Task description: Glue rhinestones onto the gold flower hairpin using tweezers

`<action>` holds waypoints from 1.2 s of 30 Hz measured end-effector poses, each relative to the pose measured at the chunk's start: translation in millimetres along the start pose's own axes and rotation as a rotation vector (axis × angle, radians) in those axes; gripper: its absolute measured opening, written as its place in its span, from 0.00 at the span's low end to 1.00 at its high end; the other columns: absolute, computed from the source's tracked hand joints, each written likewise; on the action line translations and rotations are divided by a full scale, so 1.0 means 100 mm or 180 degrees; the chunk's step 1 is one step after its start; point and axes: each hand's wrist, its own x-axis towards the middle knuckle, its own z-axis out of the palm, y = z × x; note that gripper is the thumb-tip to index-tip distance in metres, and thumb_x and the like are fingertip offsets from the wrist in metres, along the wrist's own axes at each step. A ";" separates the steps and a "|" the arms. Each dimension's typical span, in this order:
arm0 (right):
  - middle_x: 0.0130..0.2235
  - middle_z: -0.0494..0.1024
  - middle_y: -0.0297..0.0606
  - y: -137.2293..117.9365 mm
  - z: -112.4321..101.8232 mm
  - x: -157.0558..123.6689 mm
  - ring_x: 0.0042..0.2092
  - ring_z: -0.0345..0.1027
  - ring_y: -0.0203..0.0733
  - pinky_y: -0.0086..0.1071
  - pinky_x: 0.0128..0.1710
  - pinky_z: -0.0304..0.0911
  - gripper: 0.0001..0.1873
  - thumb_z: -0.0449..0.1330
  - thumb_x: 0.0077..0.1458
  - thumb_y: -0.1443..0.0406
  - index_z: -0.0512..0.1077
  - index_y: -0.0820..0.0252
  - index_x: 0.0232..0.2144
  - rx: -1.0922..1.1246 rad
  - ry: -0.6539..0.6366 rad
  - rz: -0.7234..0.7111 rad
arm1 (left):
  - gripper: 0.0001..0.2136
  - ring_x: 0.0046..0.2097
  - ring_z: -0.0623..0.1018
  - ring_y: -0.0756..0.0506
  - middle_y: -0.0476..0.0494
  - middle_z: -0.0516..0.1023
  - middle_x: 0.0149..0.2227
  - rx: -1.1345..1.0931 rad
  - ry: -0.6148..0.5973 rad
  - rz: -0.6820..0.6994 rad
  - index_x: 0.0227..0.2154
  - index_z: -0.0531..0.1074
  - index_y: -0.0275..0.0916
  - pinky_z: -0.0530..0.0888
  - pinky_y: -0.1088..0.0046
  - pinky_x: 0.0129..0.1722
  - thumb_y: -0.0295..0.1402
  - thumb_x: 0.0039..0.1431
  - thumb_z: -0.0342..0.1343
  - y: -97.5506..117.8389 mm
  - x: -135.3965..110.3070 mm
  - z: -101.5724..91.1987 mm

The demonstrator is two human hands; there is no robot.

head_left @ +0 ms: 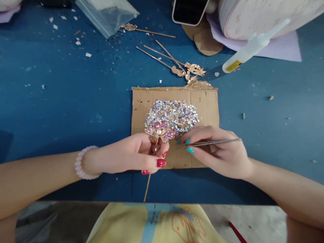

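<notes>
My left hand is closed around the thin stem of a gold hairpin, whose flower head carries pink and purple stones and a pearl. The stem's end sticks out below my fingers. Pinched in my right hand is a pair of metal tweezers, its tips pointing left toward the flower, a short way apart from it. Both hands are over a cardboard sheet. On it lies a pile of small glittering rhinestones, partly hidden behind the flower head. Whether the tweezer tips hold a stone I cannot tell.
Several more gold hairpins lie behind the cardboard. A glue bottle stands at the back right, near a phone and a pale rounded case. A plastic bag lies at the back left, with scraps around it.
</notes>
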 end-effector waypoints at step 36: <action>0.34 0.82 0.36 -0.01 0.01 0.01 0.36 0.80 0.37 0.27 0.35 0.74 0.04 0.62 0.60 0.70 0.72 0.57 0.37 0.0030 -0.0103 0.0095 | 0.11 0.26 0.62 0.53 0.57 0.63 0.26 0.0161 -0.0095 0.0083 0.32 0.61 0.40 0.59 0.75 0.26 0.31 0.67 0.58 -0.01 0.00 -0.01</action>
